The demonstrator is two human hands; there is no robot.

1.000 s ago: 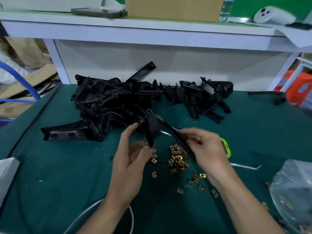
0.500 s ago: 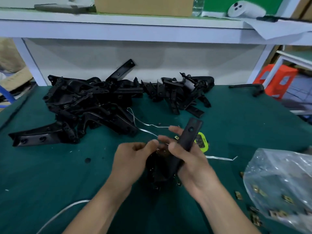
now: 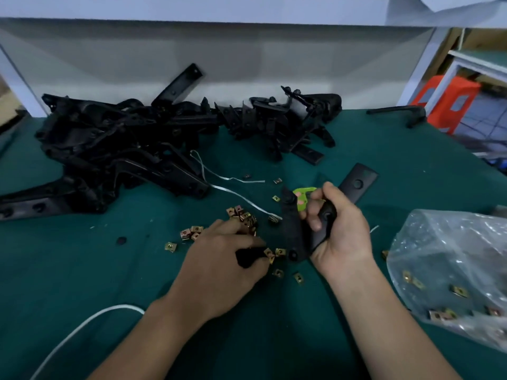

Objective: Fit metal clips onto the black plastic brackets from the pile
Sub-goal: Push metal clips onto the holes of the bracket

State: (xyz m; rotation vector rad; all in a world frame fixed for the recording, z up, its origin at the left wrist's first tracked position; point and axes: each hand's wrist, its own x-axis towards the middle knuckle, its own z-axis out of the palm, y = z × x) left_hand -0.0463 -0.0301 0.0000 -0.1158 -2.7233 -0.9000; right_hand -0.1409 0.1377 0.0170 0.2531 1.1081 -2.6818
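Note:
A heap of black plastic brackets [image 3: 123,149] lies at the back left of the green table, with a smaller heap [image 3: 285,124] to its right. Gold metal clips [image 3: 241,215] are scattered mid-table. My right hand [image 3: 340,231] grips a black bracket [image 3: 356,183]; one arm of it points up-right past my fingers and another part [image 3: 292,229] hangs to the left of my palm. My left hand [image 3: 219,259] is palm-down over the clips, its curled fingertips closing on one clip [image 3: 269,254].
A clear plastic bag [image 3: 452,270] holding more clips sits at the right. A green item [image 3: 301,197] lies behind the held bracket. White strings [image 3: 233,189] and a white cord [image 3: 82,327] cross the cloth. A black handle [image 3: 397,112] lies at the back right.
My left hand left the bracket and dropped onto the scattered clips. My right hand kept hold of the bracket and shifted it right. The camera tilted down.

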